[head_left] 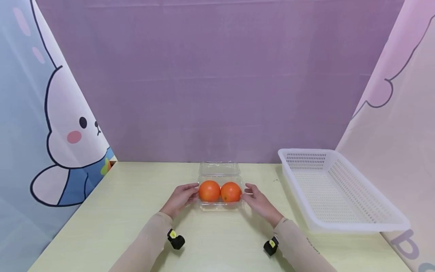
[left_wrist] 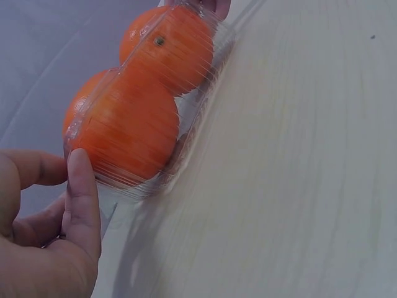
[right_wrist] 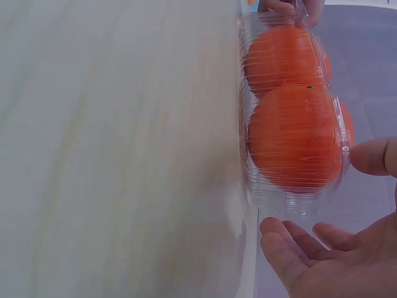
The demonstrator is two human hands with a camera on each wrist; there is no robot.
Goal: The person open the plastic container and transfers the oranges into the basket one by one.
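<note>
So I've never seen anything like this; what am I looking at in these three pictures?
No robot here, just a person working bare-handed. The wide picture comes from a camera worn on the head; the two close ones come from small black cameras on the wrists. On the pale table is a clear plastic box with two oranges inside, its lid open at the back. A white basket stands to its right. The left hand touches one end of the box, though whether it grips is hard to tell; the right hand is at the other end, fingers loosely spread.
</note>
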